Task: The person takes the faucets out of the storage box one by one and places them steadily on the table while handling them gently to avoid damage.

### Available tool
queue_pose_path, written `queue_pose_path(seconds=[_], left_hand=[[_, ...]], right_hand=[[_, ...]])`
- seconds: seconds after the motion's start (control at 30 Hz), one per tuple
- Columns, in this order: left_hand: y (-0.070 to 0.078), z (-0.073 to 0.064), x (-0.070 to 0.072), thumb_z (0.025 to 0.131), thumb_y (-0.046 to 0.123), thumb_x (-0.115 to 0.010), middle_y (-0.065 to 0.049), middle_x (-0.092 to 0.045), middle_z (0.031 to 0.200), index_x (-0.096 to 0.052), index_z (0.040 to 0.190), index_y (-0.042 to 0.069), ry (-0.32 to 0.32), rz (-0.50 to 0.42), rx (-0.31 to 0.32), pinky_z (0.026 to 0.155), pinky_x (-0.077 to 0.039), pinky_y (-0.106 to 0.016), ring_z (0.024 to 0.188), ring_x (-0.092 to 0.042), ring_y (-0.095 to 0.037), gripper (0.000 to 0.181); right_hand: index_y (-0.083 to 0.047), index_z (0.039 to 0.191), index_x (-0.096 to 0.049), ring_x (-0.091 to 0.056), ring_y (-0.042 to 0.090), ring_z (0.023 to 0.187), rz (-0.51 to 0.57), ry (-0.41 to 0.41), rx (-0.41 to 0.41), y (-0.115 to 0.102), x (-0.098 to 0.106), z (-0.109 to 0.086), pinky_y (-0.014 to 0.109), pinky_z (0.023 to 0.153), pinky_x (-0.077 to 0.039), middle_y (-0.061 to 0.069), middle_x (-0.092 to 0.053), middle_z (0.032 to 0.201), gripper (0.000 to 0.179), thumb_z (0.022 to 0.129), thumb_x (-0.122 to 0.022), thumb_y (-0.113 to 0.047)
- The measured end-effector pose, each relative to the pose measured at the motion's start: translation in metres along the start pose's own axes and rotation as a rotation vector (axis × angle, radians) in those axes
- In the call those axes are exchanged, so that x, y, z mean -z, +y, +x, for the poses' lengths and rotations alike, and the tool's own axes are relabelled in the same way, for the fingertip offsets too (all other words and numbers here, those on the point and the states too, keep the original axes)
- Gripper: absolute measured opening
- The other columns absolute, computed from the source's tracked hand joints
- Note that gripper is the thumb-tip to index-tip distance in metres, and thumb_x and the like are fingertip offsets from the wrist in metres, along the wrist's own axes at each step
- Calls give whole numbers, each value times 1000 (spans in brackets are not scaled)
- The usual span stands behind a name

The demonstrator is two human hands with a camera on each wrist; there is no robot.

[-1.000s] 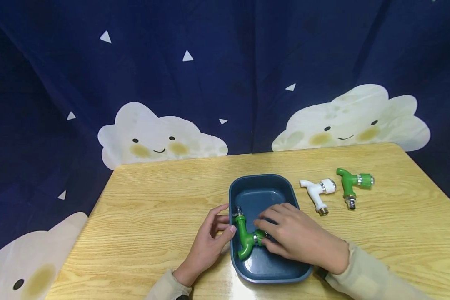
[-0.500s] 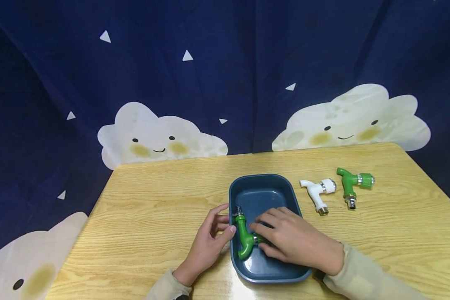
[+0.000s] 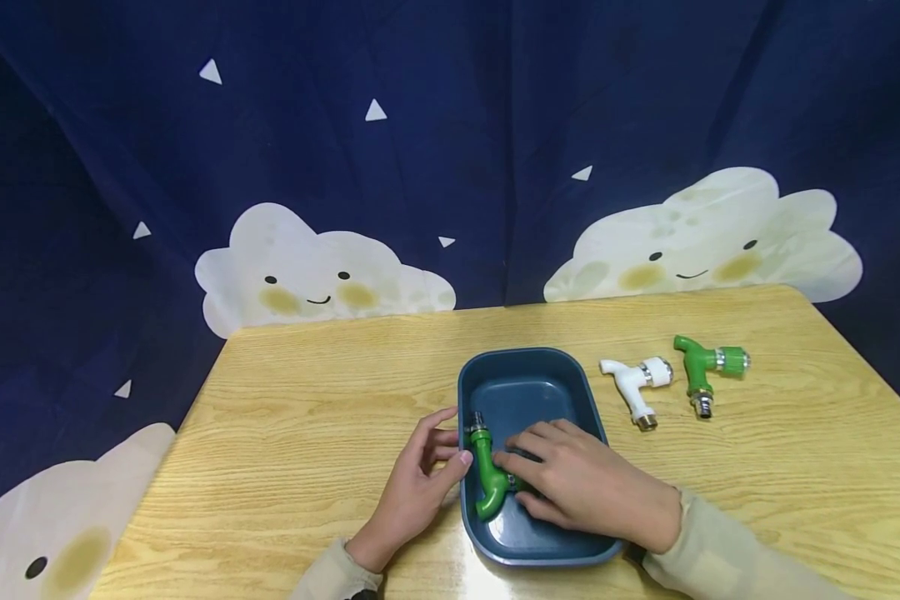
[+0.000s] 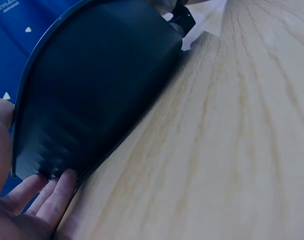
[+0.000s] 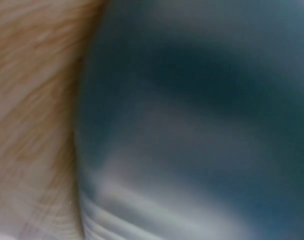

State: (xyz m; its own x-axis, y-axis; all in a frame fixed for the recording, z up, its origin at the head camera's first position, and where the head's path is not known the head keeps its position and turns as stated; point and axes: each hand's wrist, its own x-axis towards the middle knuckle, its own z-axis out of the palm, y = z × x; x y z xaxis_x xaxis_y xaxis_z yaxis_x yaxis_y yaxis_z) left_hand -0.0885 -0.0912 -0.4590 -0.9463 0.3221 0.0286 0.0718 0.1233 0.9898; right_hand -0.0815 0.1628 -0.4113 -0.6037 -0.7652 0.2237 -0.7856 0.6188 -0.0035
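In the head view a green plastic tap (image 3: pixel 487 471) lies in a dark blue rectangular tub (image 3: pixel 528 546), spout toward me and metal threaded end pointing away. My right hand (image 3: pixel 570 475) reaches into the tub and grips the tap's handle, its fingers and thumb covering most of it. My left hand (image 3: pixel 412 492) holds the tub's left side, thumb at the rim and fingers against the outer wall. The left wrist view shows those fingertips (image 4: pixel 64 187) touching the tub's wall (image 4: pixel 101 80). Only the blurred tub (image 5: pixel 192 125) and some table appear in the right wrist view.
Right of the tub, a white tap (image 3: pixel 630 387) and a second green tap (image 3: pixel 697 371) lie on the wooden table (image 3: pixel 307 400). A dark blue curtain (image 3: pixel 420 150) with cloud prints hangs behind the table's far edge.
My right hand has shifted slightly left, covering more of the green tap's handle. The left hand, the tub and the other taps have stayed in place.
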Motion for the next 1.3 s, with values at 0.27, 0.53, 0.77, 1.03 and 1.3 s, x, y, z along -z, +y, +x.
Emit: queue_pose_path(seconds=[0.27,0.53,0.77,1.03,1.3], left_hand=[[-1,0,0,101,13,-66,-20,-64,135,-45,152,20,-4,1,-2,90,-58,-24,108,-67,-12,56],[-2,1,0,101,13,-66,-21,-63,136,-44,152,21,-11,-3,-7,91,-58,-24,108,-67,-12,56],[-1,1,0,102,15,-65,-21,-63,137,-42,153,21,-20,2,-8,91,-58,-24,108,-67,-9,56],[-2,0,0,102,15,-65,-20,-63,138,-42,153,22,-16,-1,5,91,-58,-24,108,-67,-9,56],[-1,0,1,102,14,-65,-19,-63,137,-43,152,23,-14,1,12,90,-58,-24,109,-67,-12,56]], right_hand=[[-21,134,-68,-67,18,113,4,13,31,-4,-1,1,41,95,-57,-2,-71,125,45,93,-73,-40],[-20,132,-68,-67,18,114,7,26,54,-9,-3,4,40,92,-57,-1,-70,127,45,92,-73,-39],[-21,132,-69,-67,18,112,-15,48,70,-12,-6,4,39,92,-57,-1,-70,127,45,92,-73,-41],[-21,136,-66,-67,17,113,28,-30,54,-12,-5,4,40,90,-58,-2,-70,129,46,95,-70,-41],[-22,140,-64,-66,16,114,57,-93,34,-12,-3,3,40,92,-59,-2,-69,131,48,97,-68,-43]])
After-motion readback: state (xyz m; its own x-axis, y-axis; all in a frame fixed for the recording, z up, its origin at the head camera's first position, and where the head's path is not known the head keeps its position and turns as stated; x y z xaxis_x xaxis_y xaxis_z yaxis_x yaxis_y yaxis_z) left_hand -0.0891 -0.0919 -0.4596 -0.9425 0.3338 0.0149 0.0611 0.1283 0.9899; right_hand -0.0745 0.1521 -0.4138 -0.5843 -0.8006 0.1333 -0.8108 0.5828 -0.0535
